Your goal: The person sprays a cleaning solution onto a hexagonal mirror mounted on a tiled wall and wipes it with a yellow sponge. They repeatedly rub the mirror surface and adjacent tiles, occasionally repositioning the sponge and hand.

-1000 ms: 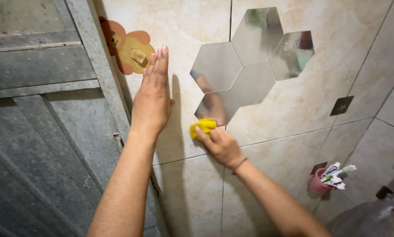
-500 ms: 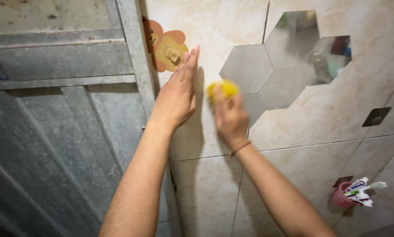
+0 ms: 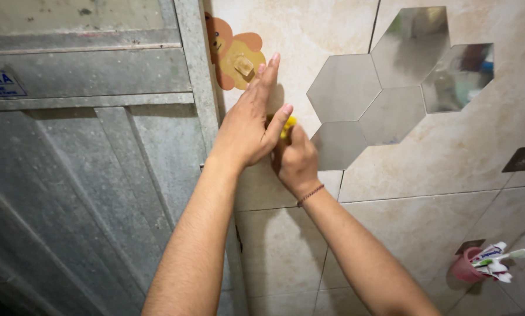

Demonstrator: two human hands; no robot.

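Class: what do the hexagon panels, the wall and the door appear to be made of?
Hexagon panels: likely mirrored acrylic or glass, glossy, showing blurred reflections. Wall: glazed beige ceramic tile, with grout lines. Door: probably dull grey sheet metal, scuffed.

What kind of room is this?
Most likely a home bathroom: tiled wall, hexagonal mirrors, and a pink cup of toothpaste tubes fixed to the wall, beside a grey metal door.

The light is soft and warm, moderately bright on the beige wall tiles (image 3: 426, 169). The grey metal door (image 3: 87, 187) looks dimmer. Both forearms throw soft dark shadows on the tiles to their right. The hexagon mirrors (image 3: 385, 88) give hazy, unsharp reflections. The picture is mostly sharp, without strong glare.
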